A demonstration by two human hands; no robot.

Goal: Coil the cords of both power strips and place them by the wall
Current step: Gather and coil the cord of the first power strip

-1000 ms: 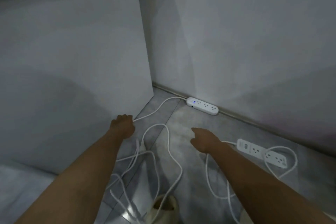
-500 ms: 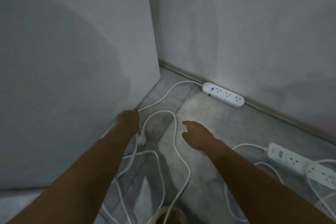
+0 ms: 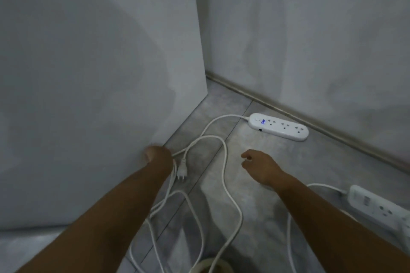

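A: hands status?
B: left hand [image 3: 158, 157] is curled round the long cord [image 3: 226, 162], tight against the white panel [image 3: 99, 95]. Plug [image 3: 182, 173] sits just beside that hand, prongs toward the bottom of frame.
A: right one?
B: right hand [image 3: 259, 166] is over the floor [image 3: 255, 139], fingers loosely bent, holding nothing. It touches no cord.
A: where are the strips?
B: far power strip [image 3: 278, 126] lies flat on the floor, just beside the baseboard [image 3: 235, 89] and roughly parallel to the wall [image 3: 310, 29]. There's a blue light at its cord end. The long cord leaves that end and runs to the left hand. Loose loops sprawl over the tiles down to the bottom edge. Not coiled.
A: second strip?
B: near power strip [image 3: 377, 208] is lower right, partly cut off by the frame edge, well apart from the wall. Its second cord [image 3: 288, 239] passes behind the right forearm and trails down the floor. It's loose too.
A: anything else?
B: pale round thing [image 3: 208, 267] at the bottom edge, where the long cord ends up. Cannot tell what it is.
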